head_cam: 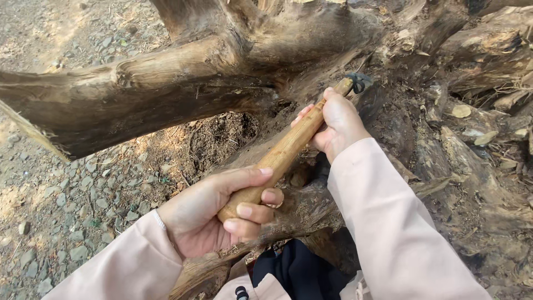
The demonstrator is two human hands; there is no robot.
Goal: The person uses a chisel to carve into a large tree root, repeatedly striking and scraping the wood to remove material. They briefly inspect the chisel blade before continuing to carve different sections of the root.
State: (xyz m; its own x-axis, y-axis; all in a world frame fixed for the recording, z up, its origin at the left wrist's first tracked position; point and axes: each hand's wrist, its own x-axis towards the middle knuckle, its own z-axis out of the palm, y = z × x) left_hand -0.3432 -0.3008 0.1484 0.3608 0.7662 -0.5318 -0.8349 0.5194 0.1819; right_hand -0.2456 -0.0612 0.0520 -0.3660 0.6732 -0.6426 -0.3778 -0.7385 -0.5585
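Nearest the camera, the left hand (214, 214) wraps its fingers tight around the butt end of a long, pale-brown wooden tool handle (286, 150), smooth and round. Further up, the right hand (337, 125) is closed around the same handle just below its top, where a small dark metal head (358, 82) shows (its shape is hard to make out). The handle slants up to the right, its head against a big, weathered brown tree stump (183, 83) with gnarled roots. Grey gravel ground (55, 194) lies left.
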